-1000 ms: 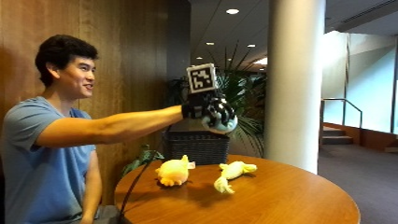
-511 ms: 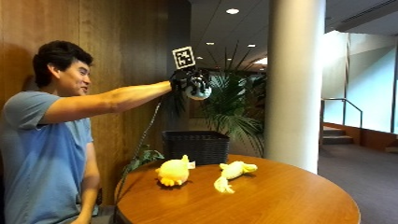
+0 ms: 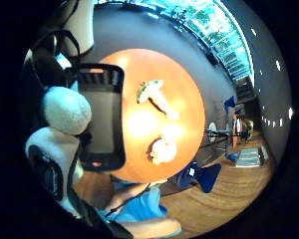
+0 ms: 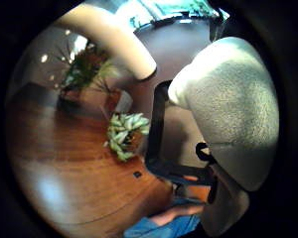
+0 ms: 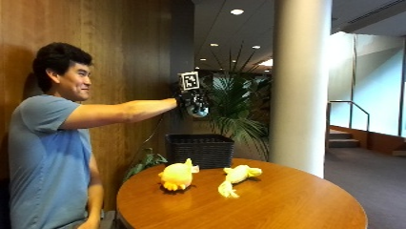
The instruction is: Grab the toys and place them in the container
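Seated at a round wooden tabletop [image 5: 279,200], right arm stretched out level at shoulder height. Gloved right hand [image 5: 193,102] raised well above the black mesh container [image 5: 200,150], grip curled round a pale grey-white plush toy [image 4: 233,114] that fills much of the thumb-side palm view and shows as a rounded lump beside the container's rim in the other. Container standing upright at the tabletop's far edge, open mouth facing up, directly below the hand as seen from the palm cameras [image 3: 99,117]. Two more toys lying on the tabletop, apart from each other and just in front of the container: a round yellow plush [image 5: 177,175] nearer the person, and a longer pale yellow plush with a green end [image 5: 236,177] toward the middle. Nothing between hand and container opening. Behind the container, a tall potted palm [image 5: 238,105]; beside it a thick white column [image 5: 301,86]; a smaller leafy plant [image 4: 125,135] on the floor near the tabletop's edge. Wood-panelled wall [image 5: 120,57] behind the person.
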`<move>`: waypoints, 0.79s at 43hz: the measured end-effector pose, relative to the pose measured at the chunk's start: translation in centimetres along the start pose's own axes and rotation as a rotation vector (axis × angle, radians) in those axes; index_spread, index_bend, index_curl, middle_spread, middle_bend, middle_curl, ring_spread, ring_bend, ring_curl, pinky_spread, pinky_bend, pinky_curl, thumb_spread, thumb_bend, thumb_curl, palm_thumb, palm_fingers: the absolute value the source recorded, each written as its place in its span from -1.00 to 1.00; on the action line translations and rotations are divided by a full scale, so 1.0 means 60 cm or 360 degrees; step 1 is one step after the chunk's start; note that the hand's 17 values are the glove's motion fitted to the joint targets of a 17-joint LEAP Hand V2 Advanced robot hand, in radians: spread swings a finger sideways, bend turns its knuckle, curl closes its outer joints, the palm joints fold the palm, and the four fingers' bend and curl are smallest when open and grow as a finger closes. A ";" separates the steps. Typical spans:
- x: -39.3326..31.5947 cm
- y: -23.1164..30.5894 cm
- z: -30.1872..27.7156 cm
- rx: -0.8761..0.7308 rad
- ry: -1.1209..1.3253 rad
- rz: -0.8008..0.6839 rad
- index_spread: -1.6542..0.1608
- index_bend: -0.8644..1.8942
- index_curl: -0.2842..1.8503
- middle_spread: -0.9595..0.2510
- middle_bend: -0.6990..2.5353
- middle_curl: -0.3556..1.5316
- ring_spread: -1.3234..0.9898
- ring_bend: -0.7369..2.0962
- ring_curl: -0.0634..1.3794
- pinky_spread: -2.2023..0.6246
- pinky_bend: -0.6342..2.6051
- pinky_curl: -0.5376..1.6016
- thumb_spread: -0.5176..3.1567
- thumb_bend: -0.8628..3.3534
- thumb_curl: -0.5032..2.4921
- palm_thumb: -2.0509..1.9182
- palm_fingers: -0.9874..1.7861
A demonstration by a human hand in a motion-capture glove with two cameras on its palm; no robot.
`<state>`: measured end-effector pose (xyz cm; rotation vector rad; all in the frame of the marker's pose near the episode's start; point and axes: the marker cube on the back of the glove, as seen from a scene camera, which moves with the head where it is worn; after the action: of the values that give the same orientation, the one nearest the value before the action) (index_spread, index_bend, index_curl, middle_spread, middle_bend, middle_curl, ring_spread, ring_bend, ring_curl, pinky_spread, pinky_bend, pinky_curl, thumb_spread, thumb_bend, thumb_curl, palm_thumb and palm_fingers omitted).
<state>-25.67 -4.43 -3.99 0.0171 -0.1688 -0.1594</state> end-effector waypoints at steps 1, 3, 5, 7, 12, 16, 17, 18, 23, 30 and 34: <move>-0.004 0.000 0.006 -0.0008 -0.0015 0.0002 0.43 -0.31 -0.31 -0.02 -0.39 0.00 -0.30 0.23 -0.10 0.27 0.20 -0.07 -0.27 -0.48 -0.06 0.42 0.18; -0.008 -0.001 0.016 -0.0026 -0.0030 -0.0003 0.44 -0.31 -0.32 -0.02 -0.39 0.01 -0.30 0.23 -0.09 0.27 0.21 -0.07 -0.27 -0.49 -0.06 0.42 0.18; -0.011 -0.001 0.025 -0.0042 -0.0032 -0.0050 0.44 -0.31 -0.33 -0.02 -0.39 0.02 -0.29 0.24 -0.08 0.27 0.21 -0.06 -0.27 -0.49 -0.06 0.41 0.17; -0.015 -0.001 0.034 -0.0052 -0.0036 -0.0089 0.45 -0.31 -0.34 -0.01 -0.39 0.03 -0.29 0.24 -0.08 0.27 0.22 -0.06 -0.26 -0.49 -0.06 0.41 0.16; -0.021 0.000 0.054 -0.0149 -0.0075 -0.0067 0.46 -0.30 -0.37 0.01 -0.40 0.06 -0.28 0.25 -0.07 0.27 0.24 -0.06 -0.25 -0.50 -0.06 0.40 0.14; -0.020 0.012 0.069 -0.0358 -0.0159 -0.0115 0.47 -0.36 -0.42 0.11 -0.43 0.05 -0.24 0.27 -0.06 0.28 0.25 -0.07 -0.17 -0.57 -0.11 0.27 0.08; -0.017 0.014 0.071 -0.0387 -0.0157 -0.0117 0.49 -0.40 -0.44 0.23 -0.48 0.03 -0.18 0.20 -0.09 0.33 0.28 -0.05 -0.16 -0.63 -0.16 0.18 -0.20; -0.014 0.015 0.073 -0.0404 -0.0148 -0.0115 0.50 -0.38 -0.42 0.27 -0.46 0.05 -0.15 0.22 -0.03 0.34 0.31 -0.02 -0.15 -0.64 -0.18 0.15 -0.26; -0.008 0.017 0.061 -0.0382 -0.0170 -0.0142 0.52 -0.39 -0.51 0.50 -0.47 -0.01 -0.02 0.11 -0.12 0.44 0.39 -0.03 -0.15 -0.64 -0.26 0.03 -0.43; 0.029 0.031 0.027 -0.0363 -0.0001 -0.0144 0.54 -0.35 -0.56 0.65 -0.47 -0.06 0.09 0.04 -0.23 0.51 0.40 -0.06 -0.13 -0.62 -0.32 0.00 -0.45; 0.059 0.042 -0.002 -0.0334 0.0027 -0.0122 0.54 -0.34 -0.58 0.69 -0.47 -0.09 0.13 0.02 -0.25 0.54 0.39 -0.07 -0.13 -0.62 -0.35 0.00 -0.44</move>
<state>-21.80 -2.52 -3.44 -0.1842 -0.1338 -0.2527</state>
